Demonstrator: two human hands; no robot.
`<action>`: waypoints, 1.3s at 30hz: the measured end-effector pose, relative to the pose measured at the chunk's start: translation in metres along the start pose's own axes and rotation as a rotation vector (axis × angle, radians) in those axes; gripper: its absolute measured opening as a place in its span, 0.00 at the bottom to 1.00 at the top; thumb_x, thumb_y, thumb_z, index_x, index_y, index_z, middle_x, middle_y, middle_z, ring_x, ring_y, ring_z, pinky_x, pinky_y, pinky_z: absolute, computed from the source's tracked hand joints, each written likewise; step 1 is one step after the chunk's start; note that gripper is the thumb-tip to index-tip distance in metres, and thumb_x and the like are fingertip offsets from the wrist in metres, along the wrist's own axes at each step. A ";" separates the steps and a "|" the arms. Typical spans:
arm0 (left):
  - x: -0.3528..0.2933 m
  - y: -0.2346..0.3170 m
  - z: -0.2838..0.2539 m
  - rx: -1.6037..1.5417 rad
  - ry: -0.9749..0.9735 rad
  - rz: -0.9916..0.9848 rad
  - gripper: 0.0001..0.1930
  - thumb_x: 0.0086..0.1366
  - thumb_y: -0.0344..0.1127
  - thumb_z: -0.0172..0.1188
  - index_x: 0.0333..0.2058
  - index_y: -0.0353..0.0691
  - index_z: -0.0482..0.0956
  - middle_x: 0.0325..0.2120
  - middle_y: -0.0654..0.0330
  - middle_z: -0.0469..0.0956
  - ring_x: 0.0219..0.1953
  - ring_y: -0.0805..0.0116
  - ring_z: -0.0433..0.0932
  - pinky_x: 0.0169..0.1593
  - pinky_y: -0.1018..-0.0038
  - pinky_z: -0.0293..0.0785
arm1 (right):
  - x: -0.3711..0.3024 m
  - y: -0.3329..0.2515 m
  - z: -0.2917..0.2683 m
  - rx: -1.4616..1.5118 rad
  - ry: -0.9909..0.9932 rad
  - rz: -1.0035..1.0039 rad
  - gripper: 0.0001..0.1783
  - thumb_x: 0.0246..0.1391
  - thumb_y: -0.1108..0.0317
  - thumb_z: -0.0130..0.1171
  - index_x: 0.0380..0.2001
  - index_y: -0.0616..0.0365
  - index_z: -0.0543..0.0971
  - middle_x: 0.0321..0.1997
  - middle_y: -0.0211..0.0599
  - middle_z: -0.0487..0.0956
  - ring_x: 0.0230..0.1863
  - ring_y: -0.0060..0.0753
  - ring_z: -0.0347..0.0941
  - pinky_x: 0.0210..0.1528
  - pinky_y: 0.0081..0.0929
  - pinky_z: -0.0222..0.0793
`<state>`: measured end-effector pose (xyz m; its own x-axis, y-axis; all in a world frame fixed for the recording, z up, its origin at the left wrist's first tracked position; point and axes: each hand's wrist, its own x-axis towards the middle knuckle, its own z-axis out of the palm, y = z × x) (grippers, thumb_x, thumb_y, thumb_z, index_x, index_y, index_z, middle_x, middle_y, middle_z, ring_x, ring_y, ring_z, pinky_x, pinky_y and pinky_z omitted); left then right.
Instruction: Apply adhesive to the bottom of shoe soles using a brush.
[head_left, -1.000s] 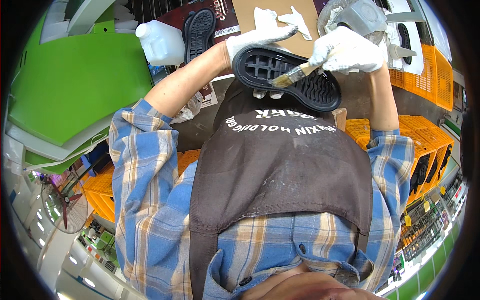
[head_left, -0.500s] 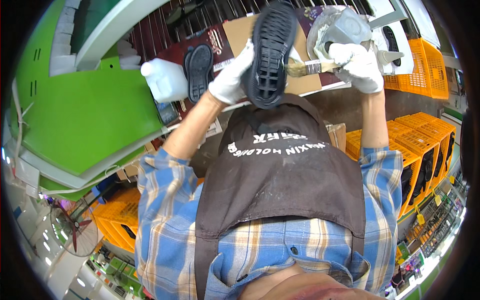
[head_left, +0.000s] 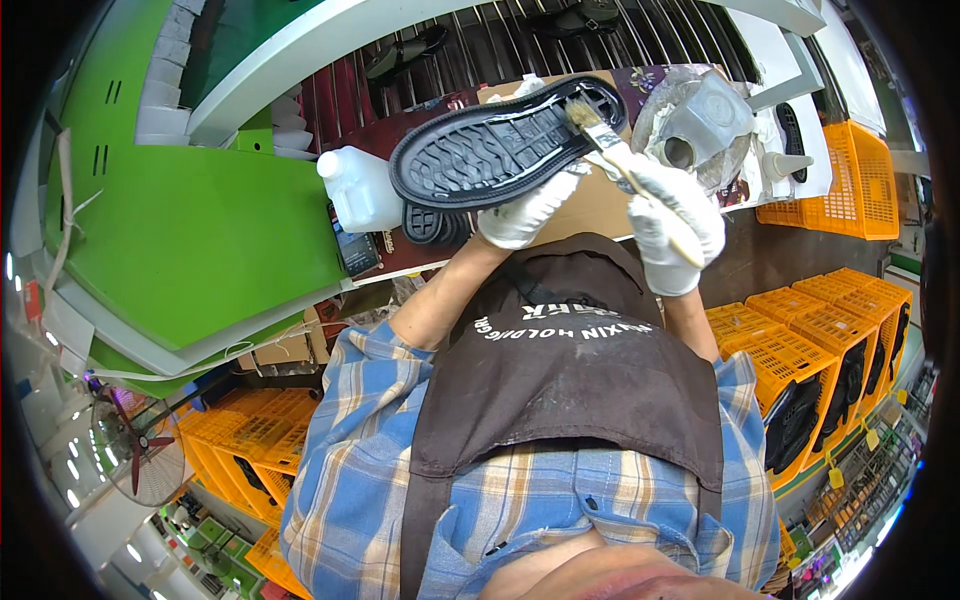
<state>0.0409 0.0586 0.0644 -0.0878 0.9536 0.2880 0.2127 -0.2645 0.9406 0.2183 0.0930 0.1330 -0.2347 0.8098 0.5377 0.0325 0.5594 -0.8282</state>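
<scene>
A black shoe sole (head_left: 480,160) is raised over the workbench, its ribbed, recessed face toward me. My left hand (head_left: 528,212), in a white glove, grips it from beneath, the fingers partly hidden behind it. My right hand (head_left: 680,225), gloved too, is closed around the pale handle of a flat paintbrush (head_left: 605,138). The bristles touch the sole's recessed face near its right end, and a wet whitish line shows along the rim there. Partly covered by the raised sole, another black sole (head_left: 432,226) lies on the bench.
Left of the soles stands a white plastic jug (head_left: 362,190). A cut-open translucent container (head_left: 708,120) sits in plastic wrap at the right, near a white squeeze bottle (head_left: 785,165). Behind the bench runs a roller conveyor (head_left: 480,50) carrying dark shoes. Orange crates (head_left: 790,350) stand to my right.
The sole has turned from upright to nearly level, swinging left. My right hand has moved left and lower, bringing the brush from beside the sole onto its recessed face.
</scene>
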 end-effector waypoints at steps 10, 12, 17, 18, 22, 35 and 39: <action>-0.019 -0.041 0.034 0.544 -0.081 0.200 0.22 0.67 0.50 0.45 0.53 0.42 0.69 0.51 0.54 0.69 0.56 0.56 0.66 0.61 0.61 0.58 | -0.004 -0.017 0.024 -0.159 -0.214 -0.087 0.18 0.40 0.69 0.68 0.38 0.62 0.80 0.32 0.38 0.81 0.31 0.34 0.77 0.34 0.24 0.72; -0.017 -0.047 0.027 0.412 -0.023 0.292 0.21 0.64 0.45 0.51 0.53 0.44 0.69 0.49 0.55 0.71 0.53 0.57 0.69 0.57 0.63 0.63 | -0.004 -0.023 0.033 -0.136 -0.190 -0.114 0.18 0.39 0.69 0.69 0.37 0.62 0.81 0.31 0.38 0.80 0.30 0.34 0.77 0.33 0.23 0.72; -0.018 -0.049 0.030 0.339 -0.098 0.235 0.21 0.63 0.44 0.53 0.53 0.44 0.69 0.49 0.55 0.71 0.53 0.58 0.69 0.58 0.63 0.62 | -0.006 -0.026 0.045 -0.120 -0.160 -0.191 0.17 0.37 0.70 0.71 0.33 0.62 0.81 0.30 0.38 0.81 0.27 0.34 0.77 0.30 0.24 0.71; -0.018 -0.050 0.030 0.330 -0.102 0.225 0.21 0.63 0.44 0.53 0.53 0.44 0.69 0.49 0.55 0.71 0.53 0.58 0.69 0.58 0.63 0.62 | -0.008 -0.026 0.046 -0.079 -0.164 -0.148 0.16 0.37 0.71 0.70 0.33 0.62 0.81 0.31 0.38 0.81 0.28 0.35 0.78 0.32 0.25 0.72; -0.017 -0.045 0.032 0.313 -0.148 0.231 0.22 0.62 0.43 0.54 0.53 0.44 0.69 0.50 0.55 0.71 0.53 0.58 0.69 0.58 0.63 0.62 | -0.007 -0.031 0.041 -0.001 -0.184 -0.183 0.14 0.45 0.76 0.64 0.38 0.65 0.80 0.31 0.39 0.80 0.31 0.31 0.76 0.36 0.23 0.70; -0.012 0.014 0.011 -0.146 -0.476 -0.116 0.22 0.56 0.36 0.65 0.49 0.40 0.74 0.47 0.57 0.75 0.50 0.68 0.73 0.55 0.70 0.67 | 0.040 -0.028 0.002 0.302 -0.592 0.425 0.13 0.50 0.71 0.60 0.37 0.69 0.79 0.40 0.42 0.80 0.42 0.29 0.75 0.49 0.24 0.68; -0.008 0.013 -0.006 -0.383 -0.673 -0.257 0.22 0.54 0.33 0.67 0.48 0.38 0.75 0.44 0.59 0.77 0.46 0.69 0.75 0.51 0.73 0.71 | 0.063 -0.001 -0.011 0.376 -0.737 0.517 0.14 0.45 0.73 0.62 0.37 0.69 0.79 0.38 0.40 0.79 0.43 0.31 0.74 0.51 0.27 0.67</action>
<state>0.0384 0.0465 0.0752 0.5411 0.8410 -0.0002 -0.0927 0.0598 0.9939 0.2140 0.1451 0.1697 -0.8315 0.5544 -0.0338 0.0203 -0.0304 -0.9993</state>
